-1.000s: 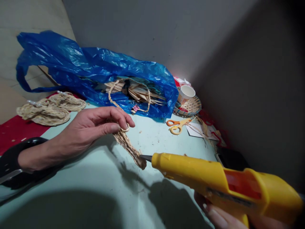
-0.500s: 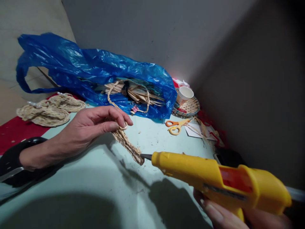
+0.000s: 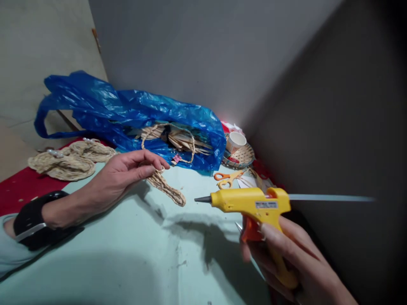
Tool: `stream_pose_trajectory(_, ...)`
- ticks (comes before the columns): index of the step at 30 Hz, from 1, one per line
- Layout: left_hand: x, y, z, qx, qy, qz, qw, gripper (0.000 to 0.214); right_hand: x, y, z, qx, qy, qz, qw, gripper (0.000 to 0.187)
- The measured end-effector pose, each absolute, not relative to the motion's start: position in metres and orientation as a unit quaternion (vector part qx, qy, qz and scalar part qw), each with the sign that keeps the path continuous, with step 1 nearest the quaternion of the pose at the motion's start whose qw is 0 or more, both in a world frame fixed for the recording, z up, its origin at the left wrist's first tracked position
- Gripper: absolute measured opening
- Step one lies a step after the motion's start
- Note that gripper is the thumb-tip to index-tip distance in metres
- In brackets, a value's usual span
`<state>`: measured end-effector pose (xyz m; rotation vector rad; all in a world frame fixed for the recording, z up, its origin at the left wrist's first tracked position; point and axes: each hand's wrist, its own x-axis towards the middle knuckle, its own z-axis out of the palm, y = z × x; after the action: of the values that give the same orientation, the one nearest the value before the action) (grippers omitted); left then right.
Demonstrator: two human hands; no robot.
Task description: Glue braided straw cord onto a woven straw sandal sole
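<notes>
My left hand (image 3: 130,171) pinches one end of a flattened loop of braided straw (image 3: 167,189) between thumb and fingers. The loop slants down to the right, its rounded end free above the pale green tabletop (image 3: 127,254). In my right hand (image 3: 295,250) is a yellow hot glue gun (image 3: 248,200), fingers wrapped round its handle near the orange trigger (image 3: 252,231). Its dark nozzle points left, a small gap away from the loop's end. A clear glue stick (image 3: 330,197) sticks out of the back. From the pinched end, a thinner braid (image 3: 193,146) with a pink clip (image 3: 176,159) seems to arc behind my fingers.
A blue plastic bag (image 3: 178,106) with straw bundles (image 3: 181,142) lies against the wall. Orange-handled scissors (image 3: 227,178) rest beside a woven basket (image 3: 246,156) with a white cup (image 3: 237,140). Two coiled braided pieces (image 3: 68,163) sit at left on red cloth (image 3: 34,184).
The glue gun has pulled back right from the braid's end and turned to show its side; its nozzle touched or nearly touched the braid before. My left hand keeps its pinch.
</notes>
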<state>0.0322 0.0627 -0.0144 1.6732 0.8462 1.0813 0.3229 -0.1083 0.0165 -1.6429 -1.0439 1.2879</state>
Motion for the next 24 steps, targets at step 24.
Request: stream_pose_trajectory(24,0.041,0.014,0.011,0.759,0.298,0.346,0.464,0.017,0.287,-0.043,0.026,-0.429,-0.85,0.146,0.267,0.041)
